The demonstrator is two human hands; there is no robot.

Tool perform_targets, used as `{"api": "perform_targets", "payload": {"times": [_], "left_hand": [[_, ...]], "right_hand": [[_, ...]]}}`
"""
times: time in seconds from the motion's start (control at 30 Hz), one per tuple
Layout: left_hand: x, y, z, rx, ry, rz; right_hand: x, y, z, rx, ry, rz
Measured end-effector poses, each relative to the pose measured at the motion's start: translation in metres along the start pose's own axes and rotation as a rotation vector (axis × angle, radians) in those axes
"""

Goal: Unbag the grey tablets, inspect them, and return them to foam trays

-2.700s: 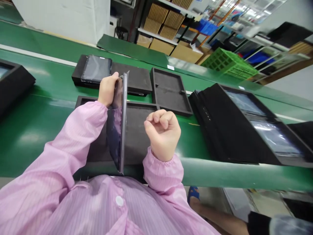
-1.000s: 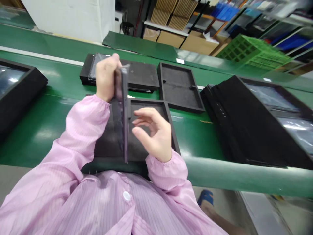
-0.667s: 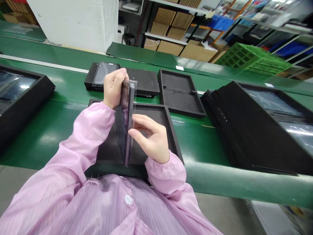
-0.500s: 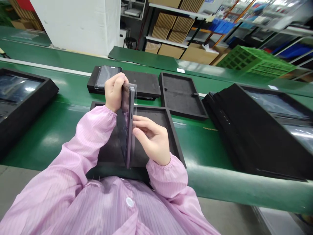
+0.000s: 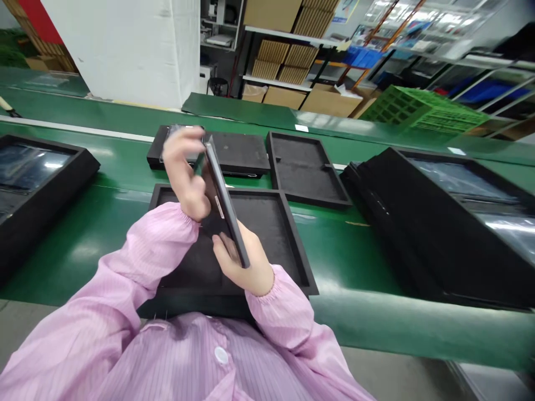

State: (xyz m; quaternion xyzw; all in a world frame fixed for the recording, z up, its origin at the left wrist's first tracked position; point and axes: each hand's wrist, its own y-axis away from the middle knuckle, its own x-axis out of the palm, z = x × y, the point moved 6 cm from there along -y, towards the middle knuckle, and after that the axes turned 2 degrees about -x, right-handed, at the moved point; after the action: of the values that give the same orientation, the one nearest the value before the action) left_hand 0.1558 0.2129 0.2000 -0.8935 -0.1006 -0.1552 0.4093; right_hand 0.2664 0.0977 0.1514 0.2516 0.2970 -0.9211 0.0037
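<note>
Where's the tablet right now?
Head view, left of centre: the tablet is held tilted between the left hand and right hand, above the black foam tray nearest the person.

Pale pink-lilac smock (image 5: 188, 365), fine darker pinstripes all over, thin fabric with a slight sheen. Long loose sleeves, creased: left sleeve (image 5: 125, 278) at 8 o'clock, right sleeve (image 5: 288, 317) at 5 o'clock. Both end in gathered elastic with a puckered edge: left cuff (image 5: 181, 220), right cuff (image 5: 273, 281). One round white button (image 5: 220, 355) on the front closure at 6 o'clock, stripes run vertically around it. Left hand (image 5: 181, 178) and right hand (image 5: 253, 273) bare past the cuffs; left hand motion-blurred.
</note>
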Motion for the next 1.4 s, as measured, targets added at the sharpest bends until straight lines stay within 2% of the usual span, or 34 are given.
{"api": "perform_targets", "payload": {"times": [0.03, 0.07, 0.17, 0.23, 0.3, 0.37, 0.53, 0.87, 1.1, 1.4], "left_hand": [[-0.003, 0.0, 0.002, -0.017, 0.031, -0.072], [-0.002, 0.0, 0.004, -0.06, 0.056, -0.075], [0.014, -0.001, 0.015, -0.326, 0.076, 0.176], [0.018, 0.0, 0.015, -0.383, 0.095, 0.246], [0.018, 0.001, 0.011, -0.361, 0.122, 0.247], [0.02, 0.004, 0.007, -0.342, 0.131, 0.268], [0.025, 0.013, -0.002, -0.311, 0.147, 0.322], [0.022, 0.019, -0.008, -0.312, 0.142, 0.338], [0.021, 0.02, -0.008, -0.279, 0.142, 0.363], [0.019, 0.02, -0.007, -0.242, 0.141, 0.351]], "right_hand": [[0.0, 0.0, 0.002, -0.019, 0.004, 0.023], [0.0, 0.0, 0.005, -0.048, -0.001, 0.057], [-0.002, -0.001, 0.017, -0.116, -0.089, 0.202], [-0.006, 0.0, 0.023, -0.105, -0.191, 0.257], [-0.012, 0.003, 0.025, -0.054, -0.308, 0.217], [-0.017, 0.007, 0.027, -0.007, -0.394, 0.123], [-0.021, 0.014, 0.029, 0.067, -0.398, -0.047], [-0.025, 0.013, 0.029, 0.075, -0.42, -0.053], [-0.028, 0.008, 0.035, 0.029, -0.287, -0.06], [-0.024, 0.012, 0.013, 0.172, -0.523, -0.034]]}}
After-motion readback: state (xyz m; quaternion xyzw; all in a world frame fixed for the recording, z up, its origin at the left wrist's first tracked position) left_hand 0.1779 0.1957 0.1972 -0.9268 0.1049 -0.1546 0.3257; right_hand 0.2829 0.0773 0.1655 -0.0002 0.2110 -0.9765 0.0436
